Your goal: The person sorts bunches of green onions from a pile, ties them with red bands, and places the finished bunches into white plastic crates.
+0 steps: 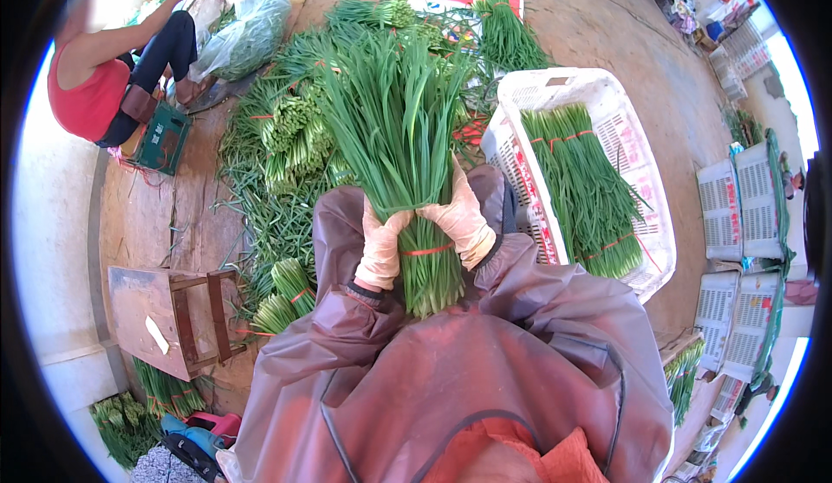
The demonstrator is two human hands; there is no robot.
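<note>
Before my lap stands a thick bunch of garlic chives (pixel 390 127), its green leaves fanning out away from me. My left hand (pixel 380 247) and my right hand (pixel 464 223), both in pale gloves, are closed round it from either side, their thumbs near each other on the front. Just below them a red band (pixel 426 251) circles the paler stems, whose cut ends point toward my apron. Most of my fingers are hidden behind the leaves. Right of my knees sits a white plastic crate (pixel 656 214) holding banded chives (pixel 579 184).
Loose chives (pixel 269 136) and tied bundles (pixel 290 292) are heaped on the floor at left and ahead. A small wooden stool (pixel 143 318) lies tipped at left. Another person (pixel 91 93) sits far left on a green crate (pixel 165 140). More crates (pixel 737 205) stand at far right.
</note>
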